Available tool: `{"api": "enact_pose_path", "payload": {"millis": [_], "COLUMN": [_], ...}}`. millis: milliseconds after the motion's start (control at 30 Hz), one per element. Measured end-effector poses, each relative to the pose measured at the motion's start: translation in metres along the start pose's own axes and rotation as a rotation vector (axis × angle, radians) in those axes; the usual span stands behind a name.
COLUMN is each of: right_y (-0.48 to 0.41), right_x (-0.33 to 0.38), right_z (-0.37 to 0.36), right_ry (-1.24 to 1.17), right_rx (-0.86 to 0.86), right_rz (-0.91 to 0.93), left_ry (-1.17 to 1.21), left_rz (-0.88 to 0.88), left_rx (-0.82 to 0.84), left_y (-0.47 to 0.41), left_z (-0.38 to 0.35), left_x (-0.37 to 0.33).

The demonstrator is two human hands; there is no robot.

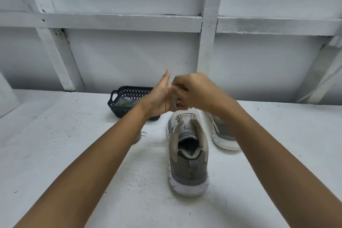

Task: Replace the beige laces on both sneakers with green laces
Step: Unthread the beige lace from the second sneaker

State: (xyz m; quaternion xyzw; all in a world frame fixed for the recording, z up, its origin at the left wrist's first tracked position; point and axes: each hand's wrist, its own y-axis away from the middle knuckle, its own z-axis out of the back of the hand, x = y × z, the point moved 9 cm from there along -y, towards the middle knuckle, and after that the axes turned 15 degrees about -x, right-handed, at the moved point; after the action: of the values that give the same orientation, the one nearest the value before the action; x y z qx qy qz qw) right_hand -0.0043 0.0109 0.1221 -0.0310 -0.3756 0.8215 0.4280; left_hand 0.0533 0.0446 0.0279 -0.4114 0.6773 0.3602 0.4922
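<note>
One beige lace [173, 103] between right fingers [179, 89]

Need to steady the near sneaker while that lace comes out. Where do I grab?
Take the near sneaker by its heel collar, coming from above on the near side: the heel faces you and the mouth gapes upward, leaving its rim free. The beige lace is at the far end.

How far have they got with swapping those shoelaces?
Early days. Done: the near sneaker looks unlaced, and the eyelets that show are empty. In hand: the right hand pinches the beige lace hanging above it, against the left hand, whose own grip is lost in blur. Left: the green laces seem to sit bagged in the basket, and the far sneaker is mostly hidden, so its state is unclear.
</note>
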Motion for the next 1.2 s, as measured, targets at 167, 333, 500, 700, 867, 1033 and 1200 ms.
{"api": "enact_pose_path", "payload": {"millis": [167,333,500,700,867,1033,1200], "right_y": [-0.018,-0.006,0.005,0.024,0.029,0.023,0.008], "right_x": [-0.048,-0.079,-0.077,-0.076,-0.071,-0.077,-0.073], "right_z": [0.005,-0.018,-0.031,-0.05,-0.055,-0.061,-0.077], "right_ry": [-0.256,-0.382,-0.481,-0.719,-0.765,-0.67,-0.465], "right_rx": [-0.118,-0.129,-0.115,0.081,0.064,-0.02,0.054], "right_rz": [-0.271,-0.419,-0.387,-0.556,-0.586,-0.661,-0.67], "left_ry": [-0.096,-0.043,-0.023,0.034,0.03,0.055,-0.049], "left_rz": [0.011,0.035,0.048,0.071,0.081,0.02,-0.099], "left_rx": [0.093,0.096,0.063,0.061,-0.024,-0.389,-0.456], "left_y": [0.005,0.005,0.002,0.001,0.0,0.002,0.023], "left_z": [-0.013,-0.008,-0.002,0.001,0.011,0.048,0.076], "left_x": [0.006,0.01,0.016,0.018,0.019,0.012,0.01]}}
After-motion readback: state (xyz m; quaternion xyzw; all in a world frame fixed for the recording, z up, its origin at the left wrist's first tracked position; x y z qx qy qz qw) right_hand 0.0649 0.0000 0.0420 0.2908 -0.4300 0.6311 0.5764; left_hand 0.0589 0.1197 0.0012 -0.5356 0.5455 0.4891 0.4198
